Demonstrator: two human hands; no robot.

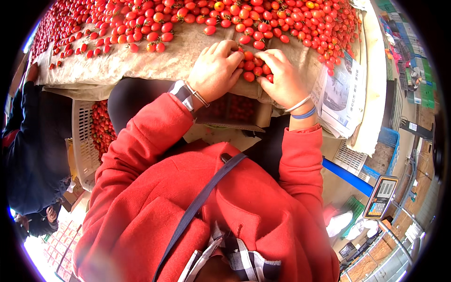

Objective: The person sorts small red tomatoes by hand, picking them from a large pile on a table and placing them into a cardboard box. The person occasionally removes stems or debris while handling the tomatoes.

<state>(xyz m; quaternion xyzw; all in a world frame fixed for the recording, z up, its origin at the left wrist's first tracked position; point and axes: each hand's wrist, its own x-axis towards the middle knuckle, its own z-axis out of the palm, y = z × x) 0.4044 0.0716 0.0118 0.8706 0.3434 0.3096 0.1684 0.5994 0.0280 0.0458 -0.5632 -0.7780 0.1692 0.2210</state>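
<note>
A small group of red cherry tomatoes (pixel 258 70) lies on the cloth-covered table (pixel 169 67) between my two hands. My left hand (pixel 215 72) is at its left side, fingers curled, with thumb and forefinger against the nearest tomatoes; whether it grips one is hidden. From the right, my right hand (pixel 282 79) reaches around the same group. Its thumb and forefinger are spread apart, with tomatoes lying in the gap. Just beyond my fingertips, the large spread of cherry tomatoes (pixel 211 21) covers the far part of the table, some with green stems.
Folded newspapers (pixel 341 95) lie at the table's right edge. Below the table are a cardboard box (pixel 262 118) and a white plastic crate (pixel 82 137), both holding tomatoes. A digital scale display (pixel 380 197) stands at right, near a blue crate (pixel 391 141). Another person (pixel 38 141) is at left.
</note>
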